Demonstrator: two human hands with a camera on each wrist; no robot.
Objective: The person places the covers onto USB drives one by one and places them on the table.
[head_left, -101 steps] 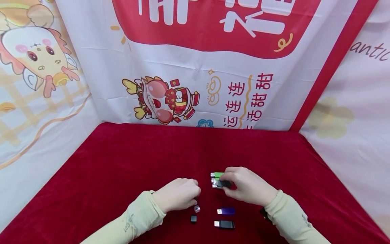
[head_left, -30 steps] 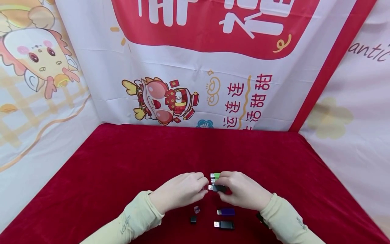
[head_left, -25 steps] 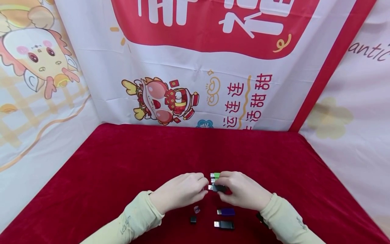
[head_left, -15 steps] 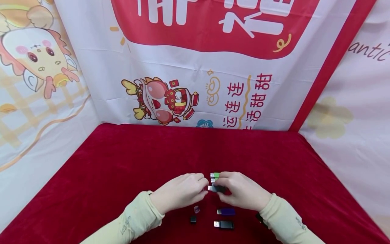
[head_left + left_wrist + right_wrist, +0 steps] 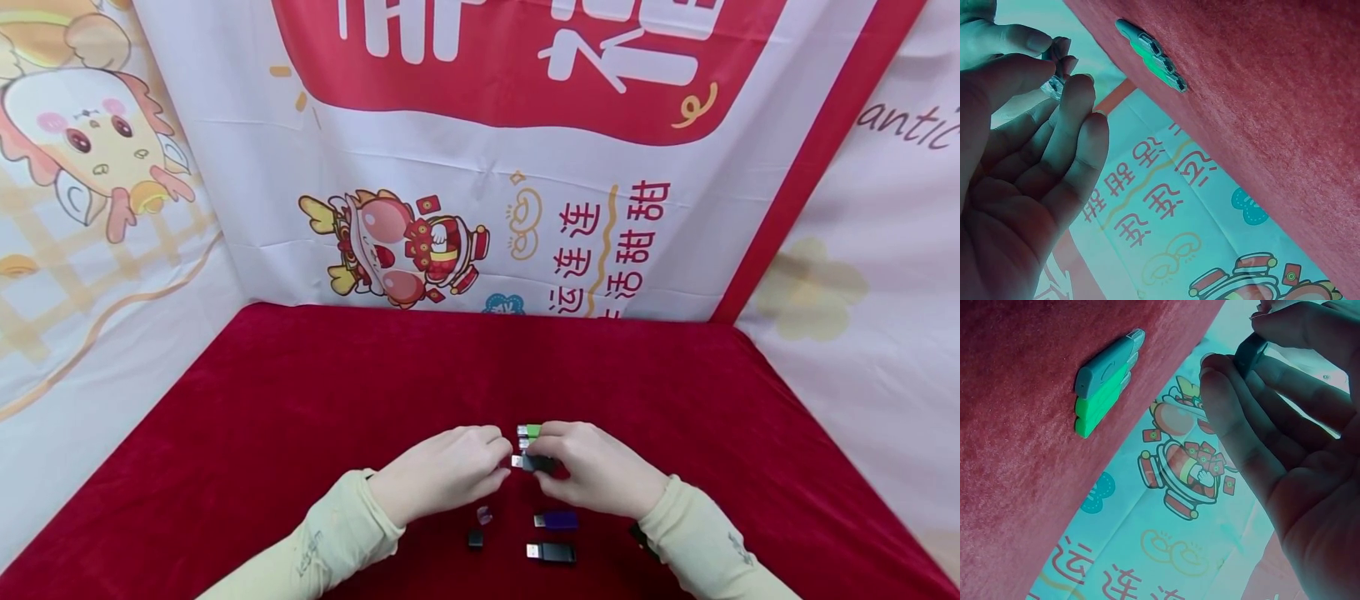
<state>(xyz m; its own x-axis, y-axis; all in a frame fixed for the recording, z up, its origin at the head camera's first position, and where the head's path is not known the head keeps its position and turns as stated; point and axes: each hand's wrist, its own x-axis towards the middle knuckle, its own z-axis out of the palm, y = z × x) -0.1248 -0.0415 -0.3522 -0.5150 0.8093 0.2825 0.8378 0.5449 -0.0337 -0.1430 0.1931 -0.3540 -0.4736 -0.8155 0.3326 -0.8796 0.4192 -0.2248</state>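
Black USB flash drive (image 5: 537, 464), long axis crosswise | right hand (image 5: 602, 468) pinches body | metal plug (image 5: 517, 461) points at left hand (image 5: 447, 467), just beside; those bent fingers' hold unclear

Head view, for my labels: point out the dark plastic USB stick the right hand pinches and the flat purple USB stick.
Dark plastic USB stick (image 5: 538, 463): head view, its body.
Flat purple USB stick (image 5: 561, 520): head view, middle of body.

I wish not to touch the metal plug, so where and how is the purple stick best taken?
Probably pinch the purple stick by its body's long edges, from above and the right: it lies flat, its bare plug pointing left. The right hand should first put down the dark stick it holds.
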